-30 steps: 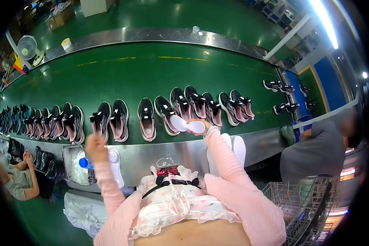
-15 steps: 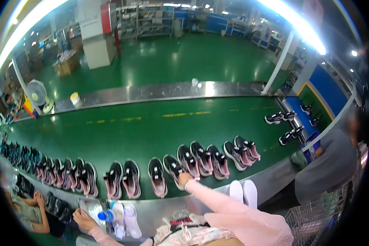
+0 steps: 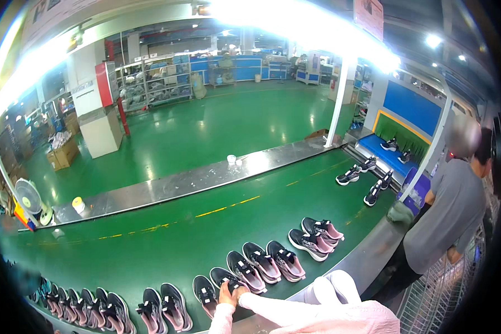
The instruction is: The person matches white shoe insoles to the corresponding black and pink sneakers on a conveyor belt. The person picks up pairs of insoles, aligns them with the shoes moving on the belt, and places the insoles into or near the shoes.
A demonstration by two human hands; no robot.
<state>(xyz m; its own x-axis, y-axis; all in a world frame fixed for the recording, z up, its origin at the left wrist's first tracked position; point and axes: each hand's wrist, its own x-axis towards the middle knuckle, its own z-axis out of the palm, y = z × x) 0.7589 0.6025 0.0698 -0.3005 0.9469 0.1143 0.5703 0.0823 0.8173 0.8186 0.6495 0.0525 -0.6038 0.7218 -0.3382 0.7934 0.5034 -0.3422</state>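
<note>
A bright green floor spreads under the tube lights, and a long green counter runs across in front of the person. Both hands meet at the heel opening of one black-and-pink shoe, which stands toe-away in the row near the counter's close edge. The left hand is part-curled at the collar; the right hand is bent at the heel. I can't tell from here how tightly either is closed, or whether anything is gripped inside.

I'd judge the shoe light, its upper soft and giving, its pale sole springier and firmer; the heel collar looks the surest hold.

Outward, I count one shoe just left, then a pair; rightward, three, then two more. Farther left they crowd beyond counting. Two white insoles lie near the right forearm. Four shoes stand at the far right end.
</note>
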